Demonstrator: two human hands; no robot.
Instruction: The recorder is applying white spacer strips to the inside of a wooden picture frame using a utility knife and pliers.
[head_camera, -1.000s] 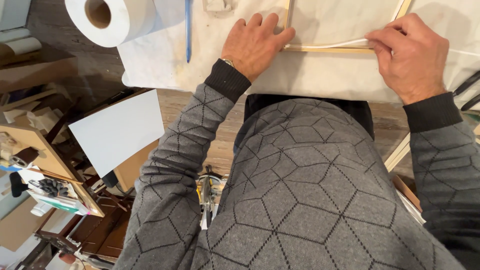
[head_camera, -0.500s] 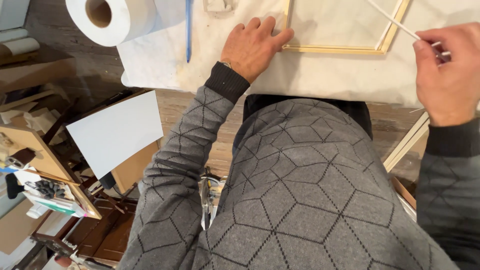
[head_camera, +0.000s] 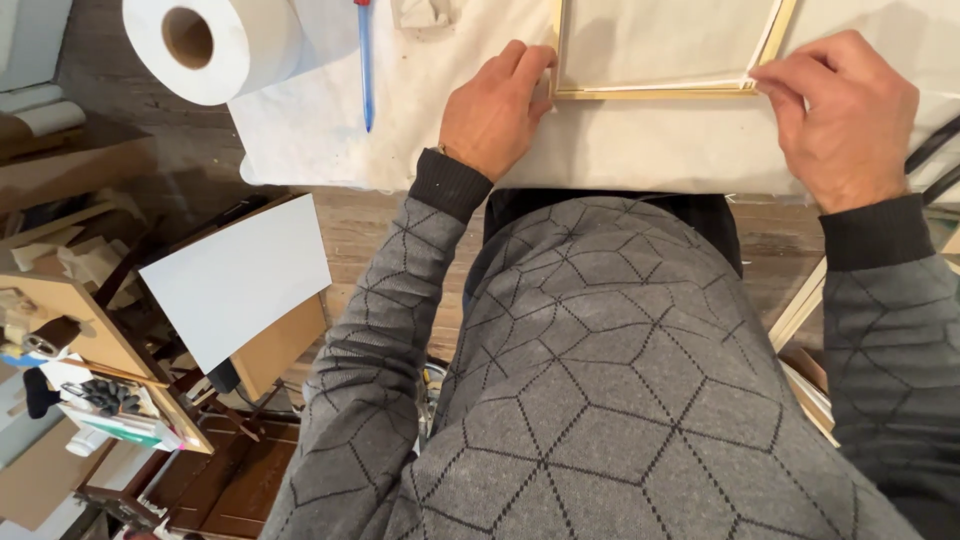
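— Right, starting big: worktop (head_camera: 300, 150) draped in a white cloth (head_camera: 640, 160), with a fat paper roll (head_camera: 215, 45) standing at the far left corner. Worth shifting anything?

— Probably not. Well apart from the work, so no bother. Next, the wooden frame (head_camera: 650, 93): lying flat on the cloth, near edge towards the body, far part cut off by the top of the view.

— And the hands?

— Apart, one at each near corner. Left hand (head_camera: 495, 110) open and spread, fingertips pressing down on the left corner of the frame. Right hand (head_camera: 850, 120) closed in a pinch at the right corner, clamped on the end of a thin white strip (head_camera: 680, 87).

— Running where?

— Along the near rail, from corner to corner, touching the wood or just above it; hard to tell which in the middle.

— So, to do it well?

— Judging by the grip: press hard with the left so the frame cannot slide on the cloth. Draw the strip taut and straight with the right, low over the rail, not lifted. Line up with the inner edge before pressing down. Mind the mitred corner, likely the place for a pucker or an overhang.

— And the blue pen (head_camera: 365, 60)?

— Beside the roll, clear of both hands. Fine there.
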